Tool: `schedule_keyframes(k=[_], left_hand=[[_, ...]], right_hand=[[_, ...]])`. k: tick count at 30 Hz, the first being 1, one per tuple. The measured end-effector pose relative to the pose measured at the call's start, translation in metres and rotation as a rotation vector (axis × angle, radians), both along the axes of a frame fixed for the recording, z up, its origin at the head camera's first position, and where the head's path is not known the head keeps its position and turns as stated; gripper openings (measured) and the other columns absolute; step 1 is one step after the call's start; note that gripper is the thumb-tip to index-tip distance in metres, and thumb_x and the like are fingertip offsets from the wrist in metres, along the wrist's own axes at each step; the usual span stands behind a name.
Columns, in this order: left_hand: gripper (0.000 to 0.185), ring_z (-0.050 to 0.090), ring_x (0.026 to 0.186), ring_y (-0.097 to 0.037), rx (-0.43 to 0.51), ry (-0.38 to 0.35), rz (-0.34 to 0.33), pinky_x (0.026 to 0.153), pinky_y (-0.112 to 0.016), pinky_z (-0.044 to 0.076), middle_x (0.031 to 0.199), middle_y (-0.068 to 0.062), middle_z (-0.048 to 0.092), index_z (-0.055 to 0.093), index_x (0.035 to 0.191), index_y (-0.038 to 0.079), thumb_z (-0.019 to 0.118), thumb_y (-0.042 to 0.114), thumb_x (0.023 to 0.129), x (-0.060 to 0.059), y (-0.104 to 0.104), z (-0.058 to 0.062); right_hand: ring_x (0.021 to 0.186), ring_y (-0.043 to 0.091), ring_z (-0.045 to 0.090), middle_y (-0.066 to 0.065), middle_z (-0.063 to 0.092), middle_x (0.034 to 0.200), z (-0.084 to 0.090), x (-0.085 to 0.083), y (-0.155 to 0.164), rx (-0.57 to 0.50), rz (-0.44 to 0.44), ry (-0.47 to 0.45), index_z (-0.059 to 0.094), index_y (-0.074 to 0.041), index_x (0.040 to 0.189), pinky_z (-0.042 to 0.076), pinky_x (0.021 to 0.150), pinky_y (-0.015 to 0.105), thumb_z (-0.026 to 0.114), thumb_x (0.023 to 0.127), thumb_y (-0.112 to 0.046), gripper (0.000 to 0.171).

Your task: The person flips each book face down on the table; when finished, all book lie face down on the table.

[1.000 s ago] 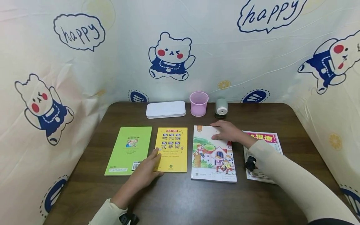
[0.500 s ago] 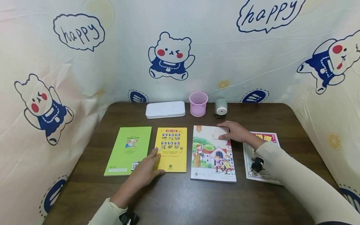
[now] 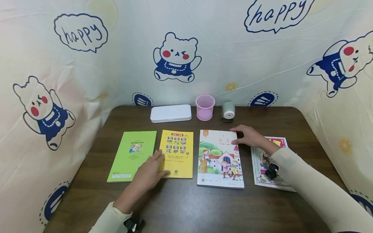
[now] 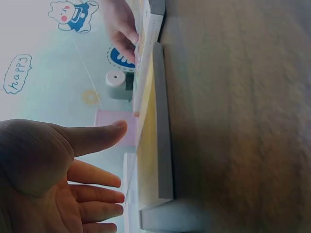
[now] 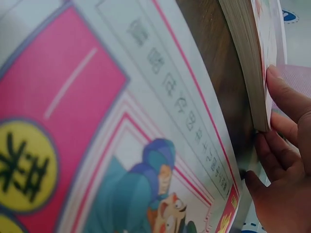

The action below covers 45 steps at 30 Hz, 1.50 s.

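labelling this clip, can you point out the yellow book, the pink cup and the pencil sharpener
yellow book (image 3: 178, 155), head view, middle of its cover
pink cup (image 3: 205, 110), head view, front of its wall
pencil sharpener (image 3: 228, 112), head view, its front face

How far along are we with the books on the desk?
Four books lie flat in a row, none stacked or lifted. In hand: the right hand curls round the far right corner of the illustrated book; the left hand rests flat on the yellow book. Green book and magazine: untouched.
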<state>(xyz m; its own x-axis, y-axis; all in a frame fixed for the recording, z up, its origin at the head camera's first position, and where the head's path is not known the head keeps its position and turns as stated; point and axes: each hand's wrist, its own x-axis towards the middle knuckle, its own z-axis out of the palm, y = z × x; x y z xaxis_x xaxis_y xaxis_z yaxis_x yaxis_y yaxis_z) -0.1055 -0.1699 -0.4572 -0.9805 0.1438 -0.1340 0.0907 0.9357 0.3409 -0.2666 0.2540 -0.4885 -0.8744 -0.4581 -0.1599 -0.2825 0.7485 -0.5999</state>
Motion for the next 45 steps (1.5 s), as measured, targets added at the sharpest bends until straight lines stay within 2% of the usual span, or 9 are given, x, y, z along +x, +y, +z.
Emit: schedule_keyframes(k=[6,11,18,23,27,32,36,45], left_hand=[[0.080,0.028,0.154,-0.036,0.021,0.018,-0.019,0.120,-0.056,0.033,0.165,-0.019,0.035,0.047,0.152,-0.002,0.082,0.034,0.090,-0.002,0.011,0.005],[0.087,0.025,0.156,-0.034,0.078,0.002,-0.042,0.121,-0.057,0.032,0.167,-0.013,0.033,0.042,0.157,0.005,0.083,0.038,0.088,-0.005,0.023,0.002],[0.098,0.021,0.158,-0.029,0.201,-0.053,-0.124,0.124,-0.052,0.027,0.168,-0.009,0.031,0.033,0.163,0.013,0.085,0.043,0.085,-0.009,0.038,-0.009],[0.103,0.015,0.159,-0.030,0.248,-0.091,-0.205,0.126,-0.051,0.022,0.170,-0.008,0.026,0.028,0.164,0.012,0.083,0.048,0.085,-0.009,0.050,-0.014],[0.107,0.011,0.160,-0.029,0.239,-0.102,-0.262,0.127,-0.049,0.018,0.171,-0.007,0.024,0.025,0.165,0.011,0.082,0.052,0.084,-0.010,0.061,-0.021],[0.111,0.007,0.160,-0.025,0.208,-0.127,-0.308,0.128,-0.048,0.014,0.172,-0.002,0.022,0.023,0.166,0.018,0.083,0.057,0.080,-0.010,0.073,-0.028],[0.112,0.006,0.160,-0.026,0.165,-0.131,-0.355,0.128,-0.050,0.012,0.172,-0.003,0.021,0.023,0.166,0.021,0.082,0.061,0.079,-0.009,0.079,-0.035],[0.107,0.007,0.160,-0.026,0.091,-0.121,-0.364,0.128,-0.050,0.013,0.171,-0.005,0.024,0.028,0.165,0.019,0.083,0.057,0.081,-0.008,0.082,-0.038]], right_hand=[[0.132,0.040,0.052,0.021,0.054,0.144,-0.003,-0.001,0.006,-0.025,-0.021,-0.013,0.056,-0.008,0.148,0.040,0.112,0.064,0.079,0.092,-0.035,0.066],[0.128,0.039,0.052,0.021,0.054,0.142,-0.004,-0.001,0.009,-0.035,-0.036,-0.022,0.058,-0.009,0.147,0.040,0.111,0.063,0.079,0.092,-0.035,0.064],[0.127,0.038,0.052,0.021,0.055,0.142,-0.007,-0.002,0.010,-0.049,-0.035,-0.026,0.059,-0.009,0.146,0.040,0.111,0.062,0.080,0.092,-0.035,0.063],[0.127,0.037,0.052,0.020,0.055,0.142,-0.009,-0.004,0.012,-0.061,-0.035,-0.030,0.059,-0.010,0.145,0.040,0.111,0.062,0.080,0.091,-0.037,0.064],[0.129,0.038,0.051,0.021,0.054,0.143,-0.010,-0.004,0.013,-0.063,-0.036,-0.034,0.059,-0.010,0.145,0.039,0.112,0.063,0.080,0.091,-0.038,0.064],[0.131,0.039,0.050,0.021,0.053,0.144,-0.011,-0.005,0.012,-0.062,-0.037,-0.040,0.058,-0.011,0.146,0.039,0.112,0.063,0.080,0.091,-0.040,0.066],[0.132,0.040,0.049,0.021,0.051,0.146,-0.012,-0.005,0.011,-0.061,-0.048,-0.055,0.058,-0.012,0.147,0.038,0.113,0.064,0.079,0.092,-0.040,0.065],[0.129,0.038,0.050,0.019,0.051,0.145,-0.012,-0.004,0.009,-0.063,-0.066,-0.069,0.058,-0.013,0.147,0.038,0.113,0.063,0.079,0.092,-0.038,0.064]])
